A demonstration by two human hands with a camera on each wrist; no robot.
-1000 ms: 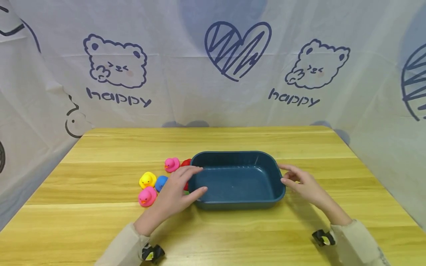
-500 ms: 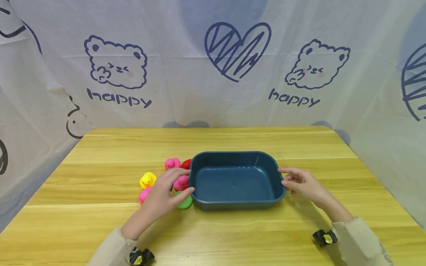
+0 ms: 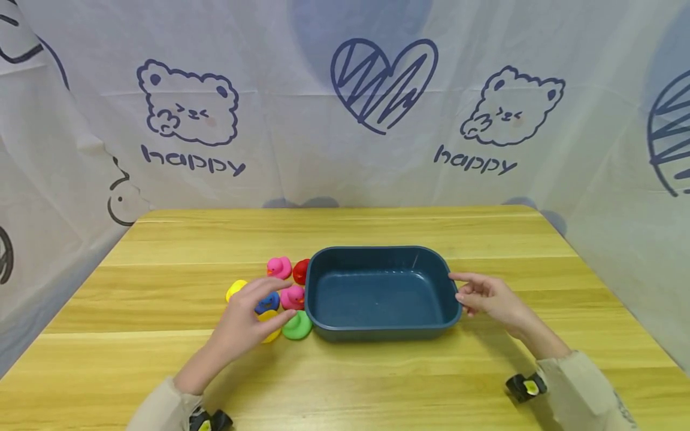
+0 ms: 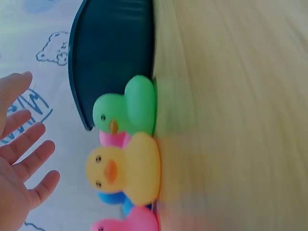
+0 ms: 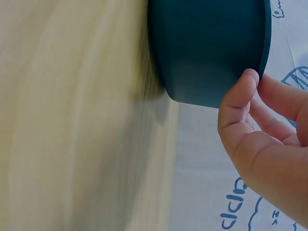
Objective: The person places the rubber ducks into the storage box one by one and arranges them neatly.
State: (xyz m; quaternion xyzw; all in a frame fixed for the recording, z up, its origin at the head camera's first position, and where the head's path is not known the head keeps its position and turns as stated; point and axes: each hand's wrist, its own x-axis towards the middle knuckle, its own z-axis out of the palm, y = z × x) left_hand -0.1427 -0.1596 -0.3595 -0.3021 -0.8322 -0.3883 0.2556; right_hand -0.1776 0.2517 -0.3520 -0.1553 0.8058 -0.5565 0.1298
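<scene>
A dark teal plastic basin (image 3: 383, 335) stands on the wooden table. My left hand (image 3: 239, 323) hovers over the small rubber ducks left of it, fingers spread and holding nothing. Near its thumb sit a green duck (image 3: 297, 326) and a yellow duck (image 4: 142, 168); a blue duck (image 3: 268, 303) shows between thumb and fingers. A pink duck (image 3: 293, 297) and a red duck (image 3: 300, 272) are close by the basin's left wall. My right hand (image 3: 493, 302) touches the basin's right end, with index fingertip and thumb tip at the outside of the rim.
Another pink duck (image 3: 279, 267) sits behind the group, and a second yellow duck (image 3: 235, 288) is partly covered by my left hand. A white printed cloth (image 3: 302, 149) hangs behind the table (image 3: 377, 389) and along its sides.
My left hand has moved left, from over the basin's left rim to above the ducks, uncovering the green, front yellow and near pink ones. The right hand stays at the basin's right end.
</scene>
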